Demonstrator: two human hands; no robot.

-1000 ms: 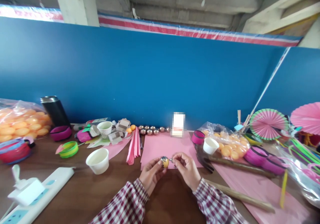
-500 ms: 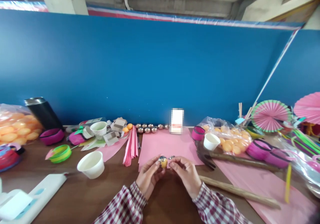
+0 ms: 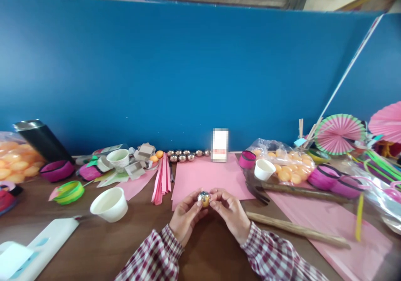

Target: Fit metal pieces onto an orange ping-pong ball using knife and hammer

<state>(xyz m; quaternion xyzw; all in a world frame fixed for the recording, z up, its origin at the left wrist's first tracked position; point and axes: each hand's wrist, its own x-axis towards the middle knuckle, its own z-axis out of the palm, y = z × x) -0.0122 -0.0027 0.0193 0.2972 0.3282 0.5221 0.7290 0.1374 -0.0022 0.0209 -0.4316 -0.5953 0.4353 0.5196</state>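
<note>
In front of the pink sheet (image 3: pixel 206 176), both of my hands meet at a small ball (image 3: pixel 204 199), shiny silver on top and yellow-orange lower down. My left hand (image 3: pixel 185 216) is closed, its thumb and fingers around the ball's left side. The pinched thumb and fingertips of my right hand (image 3: pixel 230 212) touch its right side; whether a small silver piece is between them is hidden. Behind the sheet's upper left, several shiny silver balls (image 3: pixel 182 158) stand in rows. Two plain orange balls (image 3: pixel 159 154) are just left of them.
Pink folded strips (image 3: pixel 161 180), a white paper bowl (image 3: pixel 109 204) and a power strip (image 3: pixel 52 247) lie leftward. To the right are a hammer (image 3: pixel 294 189), a wooden stick (image 3: pixel 297 229), a white cup (image 3: pixel 265 169) and a bag of orange balls (image 3: pixel 291 168). A blue partition (image 3: pixel 188 72) stands behind.
My right fingers, earlier just apart from the ball with a small silvery piece, now touch its side. More silver faces the camera on the ball. The view has tilted down slightly.
</note>
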